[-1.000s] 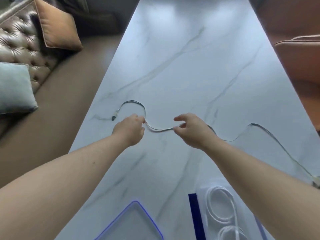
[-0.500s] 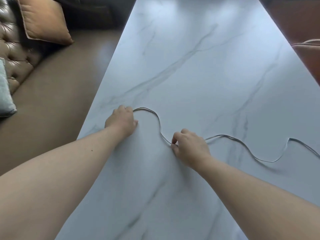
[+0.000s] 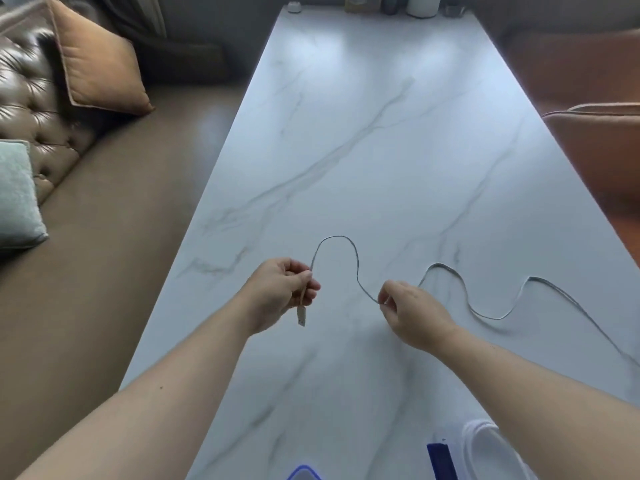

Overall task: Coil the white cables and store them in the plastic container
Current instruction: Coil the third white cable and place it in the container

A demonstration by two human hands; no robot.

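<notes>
- Left hand (image 3: 280, 292) grip pinched the white cable (image 3: 356, 268) just above its plug (image 3: 302, 316).
- Right hand (image 3: 412, 313) grip pinched it further along.
- The rest snaked over the worktop (image 3: 381, 150), far end cut off at right.
- Plastic container (image 3: 485, 452) was mostly hidden by the forearm and frame edge.

The marble table (image 3: 381, 150) lies bare from its middle to the far edge, where a row of small items (image 3: 420, 5) stands, so a hand can pass freely over that stretch and along the left edge. Nearer in, the white cable (image 3: 356, 268) bars the way: it arches between the left hand (image 3: 280, 292) and the right hand (image 3: 412, 313), which both pinch it, then snakes in loose waves across the top to the right edge. At the near edge the plastic container (image 3: 485, 441) sits by the right forearm and a blue-rimmed piece (image 3: 304, 472) lies to its left, with open marble between them.
</notes>
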